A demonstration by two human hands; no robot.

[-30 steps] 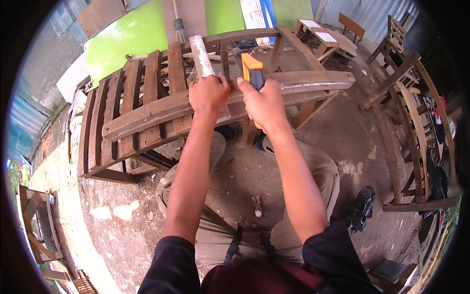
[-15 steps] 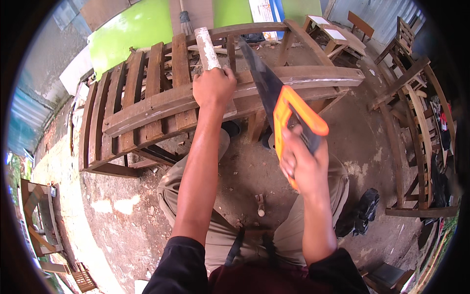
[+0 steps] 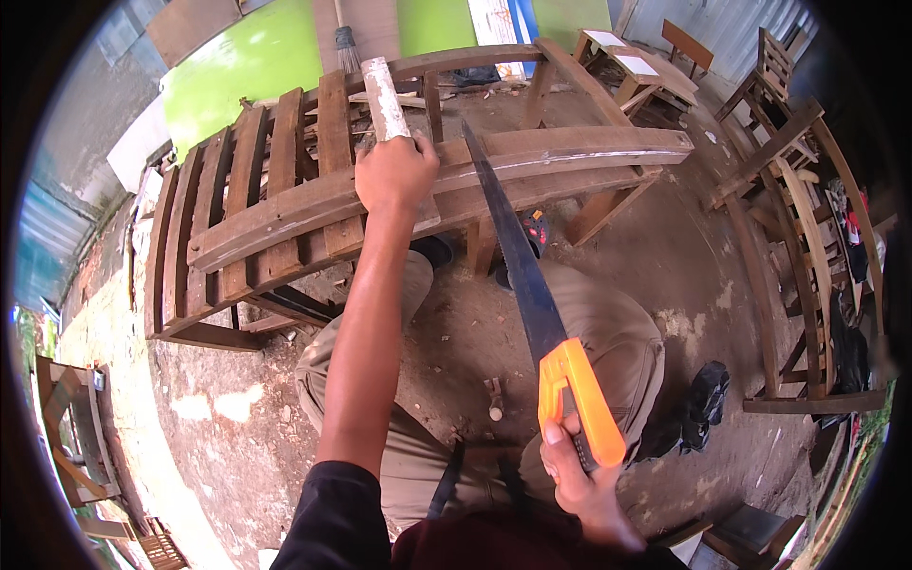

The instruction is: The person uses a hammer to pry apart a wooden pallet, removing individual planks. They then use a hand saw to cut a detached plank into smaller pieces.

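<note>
My right hand (image 3: 577,472) is wrapped round the orange handle of a handsaw (image 3: 518,261), low and close to me. The dark blade slants up and away to the left, its tip over the long wooden beam (image 3: 532,160). My left hand (image 3: 394,174) is closed over a short board with flaking white paint (image 3: 385,100), pressing it down across the beam. The board's far end sticks out beyond the beam, and a short piece shows on the near side. The beam lies across a slatted wooden frame (image 3: 249,152). Whether the teeth touch wood I cannot tell.
A hammer-like tool (image 3: 495,399) lies on the ground between my legs. A black plastic bag (image 3: 703,404) is at right. Wooden chair frames (image 3: 807,256) stand along the right side, small desks (image 3: 636,71) at far right. A broom (image 3: 346,43) leans at the back.
My right hand has drawn the handsaw down toward me, so more blade shows on the near side of the beam. My left hand stays on the board; the whole view has shifted slightly.
</note>
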